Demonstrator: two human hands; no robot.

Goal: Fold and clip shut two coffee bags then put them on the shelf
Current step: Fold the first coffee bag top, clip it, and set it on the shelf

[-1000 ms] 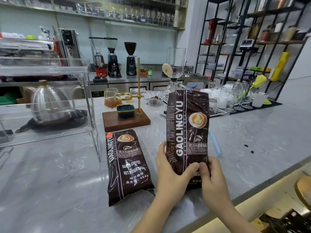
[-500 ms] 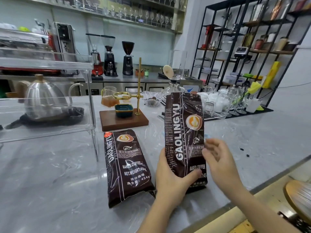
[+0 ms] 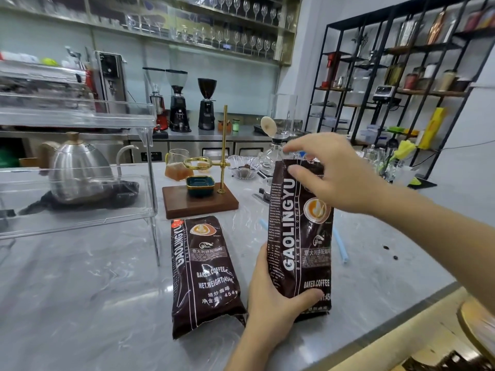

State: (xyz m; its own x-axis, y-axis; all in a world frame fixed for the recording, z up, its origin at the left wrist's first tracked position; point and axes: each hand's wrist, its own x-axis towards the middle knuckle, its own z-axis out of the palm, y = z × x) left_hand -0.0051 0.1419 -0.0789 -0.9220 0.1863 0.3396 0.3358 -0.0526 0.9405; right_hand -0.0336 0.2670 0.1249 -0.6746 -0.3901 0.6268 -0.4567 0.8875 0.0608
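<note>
A: Where's the coffee bag rn?

B: Upright coffee bag stands on the grey marble table, near the front edge, right of centre. L hand wraps its lower part, thumb across the front near the "BAKED.COFFEE" print, fingers behind. Firm grip on it.

A: And the R hand?

B: R hand is up at the bag's top, fingers loosely spread and bent; the thumb lies against the top front of the bag, index above the rim. Can't tell whether it's actually pinching the top or just touching. Holds nothing else.

A: Top folded yet?

B: No fold visible, top stands up straight. No clip on it.

A: 2nd bag?

B: Second coffee bag lies flat on the table, label up, just left of the L hand, top end pointing away from the person. Nobody's touching it.

A: Shelf?

B: Clear acrylic shelf stands on the table at left, w/ a steel kettle seen through it. Light-blue strip lies on the table right behind the upright bag, partly hidden. Wooden drip stand w/ brass pole sits beyond the flat bag.
</note>
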